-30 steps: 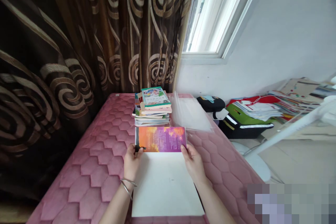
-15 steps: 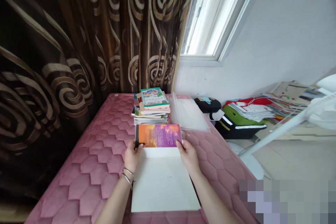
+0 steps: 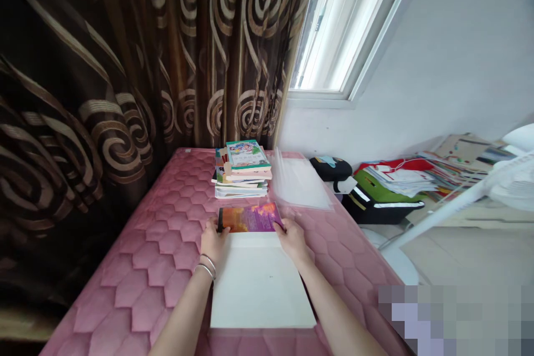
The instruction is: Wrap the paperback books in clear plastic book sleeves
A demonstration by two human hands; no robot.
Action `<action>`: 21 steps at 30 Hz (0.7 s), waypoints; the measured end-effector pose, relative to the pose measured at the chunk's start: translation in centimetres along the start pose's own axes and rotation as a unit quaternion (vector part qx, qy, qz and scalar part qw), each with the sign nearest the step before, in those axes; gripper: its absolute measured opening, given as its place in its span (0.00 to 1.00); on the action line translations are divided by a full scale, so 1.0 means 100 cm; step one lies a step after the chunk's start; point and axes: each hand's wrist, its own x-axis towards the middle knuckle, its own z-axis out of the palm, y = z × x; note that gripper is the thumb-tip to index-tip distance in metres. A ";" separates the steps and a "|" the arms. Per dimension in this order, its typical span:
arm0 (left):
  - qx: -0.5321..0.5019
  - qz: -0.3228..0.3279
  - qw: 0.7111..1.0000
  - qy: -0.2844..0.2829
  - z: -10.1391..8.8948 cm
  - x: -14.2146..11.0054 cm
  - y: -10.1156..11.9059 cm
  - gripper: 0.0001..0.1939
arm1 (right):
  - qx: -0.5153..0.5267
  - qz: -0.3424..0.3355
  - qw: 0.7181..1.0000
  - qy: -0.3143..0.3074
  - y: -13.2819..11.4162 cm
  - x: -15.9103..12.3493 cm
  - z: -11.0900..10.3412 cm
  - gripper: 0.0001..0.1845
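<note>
An open book lies on the pink quilted surface (image 3: pixel 158 245) in front of me, its white inner page (image 3: pixel 261 289) facing up. Its orange and purple cover flap (image 3: pixel 249 217) is tipped low at the far edge. My left hand (image 3: pixel 214 242), with bangles on the wrist, pinches the flap's left corner. The flap's right corner is pinched by my right hand (image 3: pixel 291 239). Just beyond the flap stands a stack of several books (image 3: pixel 242 169) with a green-edged one on top.
Clear plastic sleeves (image 3: pixel 302 183) lie right of the book stack. A brown swirl-patterned curtain (image 3: pixel 125 67) hangs behind and to the left. Off the right edge sit a black bag (image 3: pixel 331 168), piled papers (image 3: pixel 411 175) and a white fan pole (image 3: pixel 450 206).
The coloured flap has tipped away from me and down, showing far less of its face. Both hands have moved forward with it.
</note>
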 end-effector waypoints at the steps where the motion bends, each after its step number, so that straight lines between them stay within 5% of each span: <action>1: 0.013 0.000 1.000 -0.002 0.000 0.000 0.000 0.14 | -0.006 0.001 1.000 0.001 0.001 0.000 0.001 0.15; 8: 0.176 0.008 0.984 -0.023 -0.003 -0.009 0.018 0.16 | -0.044 0.000 0.999 0.001 0.005 0.003 0.005 0.11; 11: 0.331 0.094 0.930 -0.130 0.007 -0.014 0.036 0.22 | -0.056 -0.002 0.998 -0.003 0.006 0.004 0.006 0.11; 13: 0.347 0.141 0.906 -0.197 0.021 -0.012 0.046 0.28 | -0.064 -0.004 0.998 -0.005 0.006 0.003 0.007 0.11; 17: 0.333 0.170 0.884 -0.281 0.049 0.002 0.055 0.29 | -0.082 -0.009 0.997 -0.006 0.006 0.003 0.007 0.11; 21: 0.333 0.156 0.873 -0.320 0.058 0.015 0.052 0.36 | -0.101 -0.011 0.995 -0.015 0.006 0.003 0.007 0.11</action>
